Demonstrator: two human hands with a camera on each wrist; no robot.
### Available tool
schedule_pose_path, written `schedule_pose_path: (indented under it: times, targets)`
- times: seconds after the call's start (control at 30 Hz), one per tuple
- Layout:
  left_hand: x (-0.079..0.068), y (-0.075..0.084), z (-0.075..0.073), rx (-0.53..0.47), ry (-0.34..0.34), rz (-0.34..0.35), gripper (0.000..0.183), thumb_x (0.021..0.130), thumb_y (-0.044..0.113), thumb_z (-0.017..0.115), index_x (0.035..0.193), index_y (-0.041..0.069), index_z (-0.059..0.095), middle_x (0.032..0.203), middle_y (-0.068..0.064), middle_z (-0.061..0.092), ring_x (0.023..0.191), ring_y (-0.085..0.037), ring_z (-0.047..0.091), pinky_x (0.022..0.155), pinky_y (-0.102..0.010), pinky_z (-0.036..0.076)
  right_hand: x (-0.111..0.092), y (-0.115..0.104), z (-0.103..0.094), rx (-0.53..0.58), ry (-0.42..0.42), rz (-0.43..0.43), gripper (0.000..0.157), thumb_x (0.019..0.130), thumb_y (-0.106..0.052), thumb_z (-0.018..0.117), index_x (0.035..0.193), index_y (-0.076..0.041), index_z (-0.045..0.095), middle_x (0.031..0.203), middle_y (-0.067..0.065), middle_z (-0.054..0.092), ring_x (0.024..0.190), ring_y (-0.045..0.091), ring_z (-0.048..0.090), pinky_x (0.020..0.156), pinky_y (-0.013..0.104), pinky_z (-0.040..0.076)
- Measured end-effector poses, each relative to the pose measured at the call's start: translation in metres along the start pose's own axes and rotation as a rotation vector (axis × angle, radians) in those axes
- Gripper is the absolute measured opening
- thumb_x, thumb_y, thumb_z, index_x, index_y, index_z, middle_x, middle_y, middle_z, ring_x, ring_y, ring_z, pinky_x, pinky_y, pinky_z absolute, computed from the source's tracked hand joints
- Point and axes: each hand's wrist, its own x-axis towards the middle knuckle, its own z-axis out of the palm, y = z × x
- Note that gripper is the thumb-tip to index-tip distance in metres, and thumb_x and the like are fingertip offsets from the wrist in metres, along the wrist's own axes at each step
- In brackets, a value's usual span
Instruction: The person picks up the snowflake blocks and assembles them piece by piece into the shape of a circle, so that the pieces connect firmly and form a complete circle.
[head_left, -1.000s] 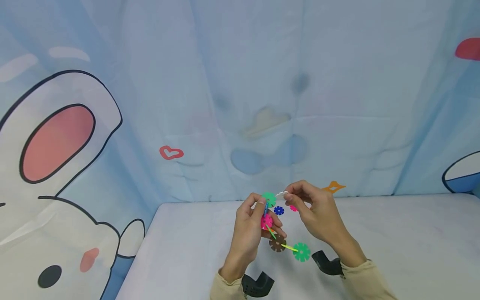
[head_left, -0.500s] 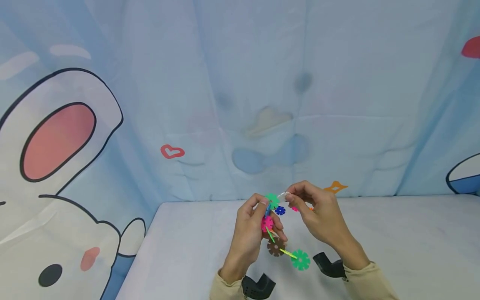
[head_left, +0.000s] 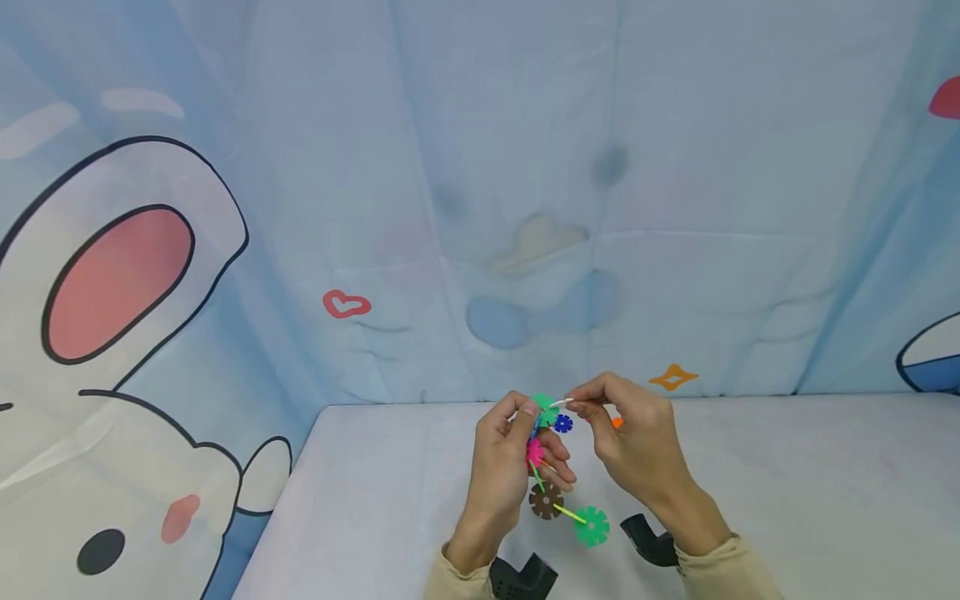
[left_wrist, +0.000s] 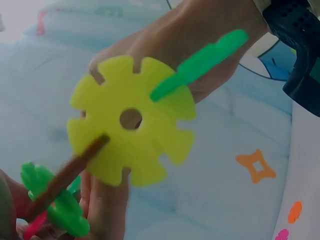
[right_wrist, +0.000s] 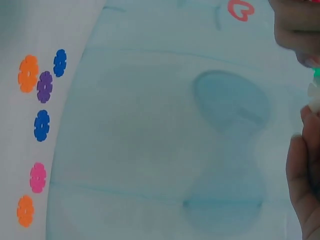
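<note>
My left hand (head_left: 495, 471) pinches a chain of slotted plastic snowflake discs near its top green disc (head_left: 545, 408). Below it hang a pink disc (head_left: 535, 452), a brown disc (head_left: 546, 501) and a lower green disc (head_left: 592, 527), joined by discs seen edge-on. Between thumb and forefinger, my right hand (head_left: 637, 450) holds a white disc (head_left: 561, 402) edge-on against the top green one; whether their slots interlock I cannot tell. Large in the left wrist view is the chain's yellow disc (left_wrist: 100, 110), with a green and a brown disc slotted into it.
Loose discs lie on the white table (head_left: 375, 500) beyond the hands, including an orange disc (right_wrist: 28, 74), a purple disc (right_wrist: 44, 87) and a pink disc (right_wrist: 37, 178). A light blue printed curtain (head_left: 420, 167) hangs behind the table. Black wrist mounts (head_left: 523, 577) sit near both cuffs.
The white disc has turned from slanted to nearly edge-on and come onto the top green disc. My right hand has shifted slightly down and left; the chain's lower end swung down and left.
</note>
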Motion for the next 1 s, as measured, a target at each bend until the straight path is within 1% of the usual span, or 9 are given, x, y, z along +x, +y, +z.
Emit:
schedule_pose_path:
  times: [0.23, 0.4, 0.5, 0.57, 0.67, 0.73, 0.83, 0.9, 1.0]
  targets:
    - [0.001, 0.003, -0.006, 0.016, 0.027, -0.048, 0.029, 0.117, 0.016, 0.034, 0.099, -0.001, 0.050, 0.072, -0.004, 0.067, 0.053, -0.012, 0.071, 0.055, -0.034, 0.066, -0.002, -0.002, 0.009, 0.028, 0.014, 0.014, 0.026, 0.079, 0.016, 0.083, 0.092, -0.003, 0.073, 0.083, 0.006, 0.076, 0.070, 0.018, 0.074, 0.071, 0.013, 0.059]
    - [0.004, 0.008, -0.020, -0.021, 0.096, -0.104, 0.026, 0.115, 0.015, 0.034, 0.096, 0.006, 0.049, 0.081, -0.007, 0.069, 0.058, -0.015, 0.074, 0.063, -0.036, 0.068, -0.007, 0.007, 0.014, 0.011, -0.060, 0.051, 0.042, 0.081, 0.008, 0.086, 0.120, -0.002, 0.073, 0.096, 0.006, 0.079, 0.075, 0.014, 0.074, 0.070, 0.022, 0.063]
    - [0.005, 0.009, -0.031, -0.051, 0.177, -0.099, 0.026, 0.114, 0.015, 0.035, 0.094, 0.006, 0.047, 0.087, -0.009, 0.068, 0.063, -0.017, 0.076, 0.069, -0.037, 0.069, -0.014, 0.014, 0.019, -0.060, -0.178, 0.143, 0.052, 0.087, -0.002, 0.086, 0.135, -0.003, 0.066, 0.106, 0.006, 0.079, 0.085, 0.017, 0.075, 0.074, 0.035, 0.066]
    - [0.006, 0.010, -0.038, -0.086, 0.224, -0.091, 0.026, 0.113, 0.015, 0.034, 0.093, 0.005, 0.048, 0.088, -0.010, 0.067, 0.065, -0.017, 0.076, 0.071, -0.037, 0.069, -0.021, 0.021, 0.024, -0.105, -0.303, 0.228, 0.054, 0.092, -0.009, 0.083, 0.141, -0.005, 0.063, 0.117, 0.009, 0.078, 0.100, 0.023, 0.074, 0.085, 0.046, 0.066]
    - [0.008, 0.009, -0.046, -0.160, 0.272, -0.091, 0.025, 0.110, 0.015, 0.034, 0.093, 0.006, 0.048, 0.088, -0.008, 0.066, 0.065, -0.016, 0.074, 0.074, -0.036, 0.069, -0.036, 0.035, 0.037, -0.141, -0.504, 0.313, 0.057, 0.097, -0.017, 0.078, 0.149, -0.006, 0.057, 0.140, 0.015, 0.068, 0.125, 0.036, 0.064, 0.103, 0.058, 0.058]
    - [0.009, 0.007, -0.048, -0.201, 0.288, -0.095, 0.023, 0.109, 0.015, 0.034, 0.093, 0.007, 0.048, 0.086, -0.007, 0.066, 0.065, -0.016, 0.073, 0.073, -0.034, 0.068, -0.045, 0.043, 0.047, -0.145, -0.627, 0.328, 0.062, 0.096, -0.012, 0.078, 0.153, -0.006, 0.054, 0.150, 0.019, 0.060, 0.137, 0.045, 0.054, 0.110, 0.067, 0.050]
    - [0.010, 0.004, -0.046, -0.234, 0.290, -0.101, 0.022, 0.107, 0.015, 0.035, 0.092, 0.008, 0.048, 0.084, -0.006, 0.065, 0.064, -0.016, 0.072, 0.071, -0.032, 0.068, -0.055, 0.051, 0.059, -0.134, -0.765, 0.314, 0.073, 0.091, -0.010, 0.082, 0.157, -0.007, 0.050, 0.159, 0.022, 0.051, 0.146, 0.055, 0.041, 0.111, 0.078, 0.042]
    - [0.010, 0.003, -0.043, -0.239, 0.281, -0.103, 0.023, 0.107, 0.015, 0.035, 0.090, 0.008, 0.048, 0.084, -0.006, 0.065, 0.064, -0.016, 0.074, 0.069, -0.031, 0.067, -0.058, 0.054, 0.064, -0.108, -0.828, 0.312, 0.073, 0.092, -0.011, 0.080, 0.158, -0.008, 0.049, 0.163, 0.022, 0.046, 0.150, 0.059, 0.032, 0.110, 0.084, 0.037]
    - [0.011, 0.001, -0.039, -0.246, 0.251, -0.110, 0.025, 0.107, 0.014, 0.034, 0.087, 0.008, 0.047, 0.083, -0.006, 0.064, 0.062, -0.015, 0.073, 0.066, -0.030, 0.067, -0.060, 0.059, 0.069, -0.038, -0.853, 0.307, 0.066, 0.100, -0.022, 0.072, 0.160, -0.009, 0.047, 0.167, 0.022, 0.041, 0.154, 0.060, 0.022, 0.110, 0.087, 0.031]
